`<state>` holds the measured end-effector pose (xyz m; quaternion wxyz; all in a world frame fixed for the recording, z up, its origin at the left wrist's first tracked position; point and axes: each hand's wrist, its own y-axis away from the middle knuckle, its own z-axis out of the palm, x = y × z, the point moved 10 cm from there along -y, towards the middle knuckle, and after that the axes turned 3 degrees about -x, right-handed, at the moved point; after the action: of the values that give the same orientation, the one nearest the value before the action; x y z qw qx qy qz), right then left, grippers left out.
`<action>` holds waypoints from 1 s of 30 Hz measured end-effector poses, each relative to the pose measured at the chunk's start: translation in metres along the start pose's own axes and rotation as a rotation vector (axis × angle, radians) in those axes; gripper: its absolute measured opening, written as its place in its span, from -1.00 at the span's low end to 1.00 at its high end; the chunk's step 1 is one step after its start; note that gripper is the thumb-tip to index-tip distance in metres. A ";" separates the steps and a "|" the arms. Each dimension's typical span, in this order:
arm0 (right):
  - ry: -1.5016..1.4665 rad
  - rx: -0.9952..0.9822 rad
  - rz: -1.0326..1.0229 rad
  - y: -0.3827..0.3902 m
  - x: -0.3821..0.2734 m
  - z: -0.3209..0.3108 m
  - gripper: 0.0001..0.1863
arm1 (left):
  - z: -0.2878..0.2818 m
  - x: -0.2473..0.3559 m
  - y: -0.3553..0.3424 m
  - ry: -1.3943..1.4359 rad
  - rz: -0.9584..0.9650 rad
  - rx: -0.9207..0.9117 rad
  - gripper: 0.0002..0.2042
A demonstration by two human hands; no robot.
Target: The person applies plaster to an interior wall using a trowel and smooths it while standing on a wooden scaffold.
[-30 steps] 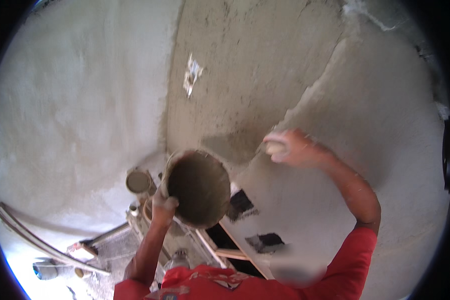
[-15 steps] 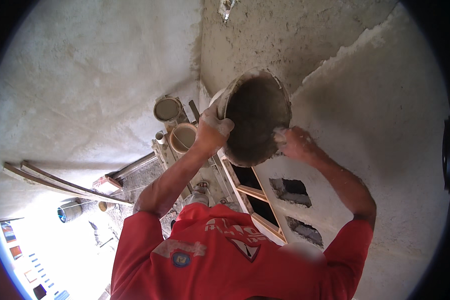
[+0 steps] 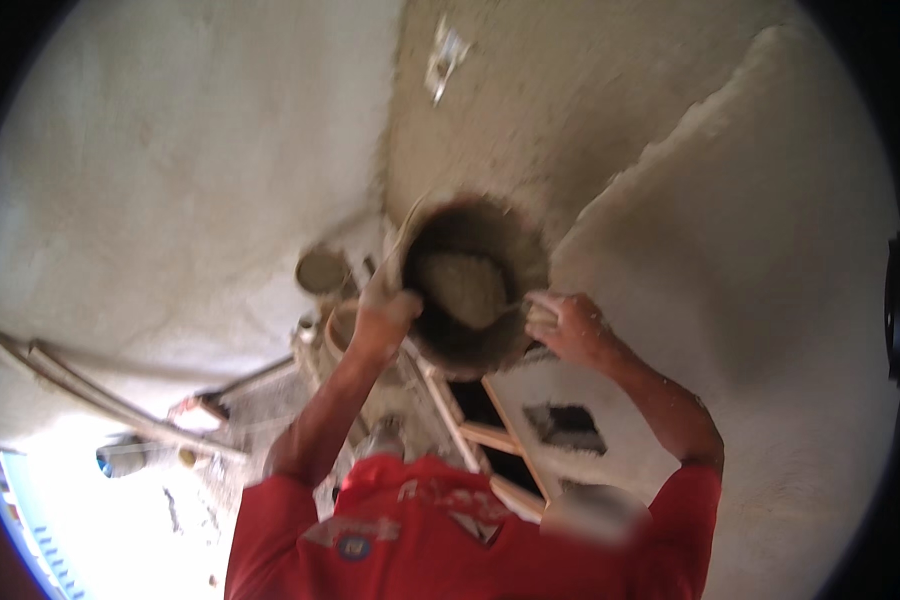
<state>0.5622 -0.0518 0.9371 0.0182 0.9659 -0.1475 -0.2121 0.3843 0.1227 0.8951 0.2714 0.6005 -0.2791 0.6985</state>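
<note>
A mortar-caked bucket (image 3: 523, 243) is raised in front of my chest, its round mouth facing me. Inside lies a lump of grey wet mortar (image 3: 462, 288), and the inner walls are dark and smeared. My left hand (image 3: 388, 312) grips the bucket's left side, thumb over the rim. On the right, my right hand (image 3: 566, 325) is closed at the rim, its fingers bent over the edge. Both hands look dusted with mortar. The bucket's bottom is hidden from view.
Behind the bucket, roughly plastered walls meet in a corner. Below stand a round container (image 3: 322, 270), an orange-brown tub (image 3: 341, 326) and a small white cylinder (image 3: 307, 328). Long boards (image 3: 110, 398) lean at left. A wooden frame (image 3: 490, 436) and a wall opening (image 3: 567, 428) are lower right.
Both hands have brought the bucket lower and slightly left. It has turned so the mortar lump inside shows more clearly. The whole view has shifted and blurred.
</note>
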 end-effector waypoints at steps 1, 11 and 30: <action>0.004 0.004 -0.006 0.001 -0.003 -0.009 -0.51 | -0.003 -0.016 0.003 0.050 -0.157 0.039 -0.47; 0.097 0.167 -0.093 -0.017 -0.173 -0.263 -0.49 | -0.046 -0.006 0.004 0.328 -0.004 0.124 -0.33; 0.404 0.908 0.227 0.004 -0.078 -0.444 -0.45 | -0.082 -0.080 0.031 0.152 -0.123 0.279 -0.43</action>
<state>0.6782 -0.0446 1.3729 -0.3523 0.8760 -0.3222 0.0676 0.3160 0.1560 0.8042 0.2476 0.5939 -0.1209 0.7559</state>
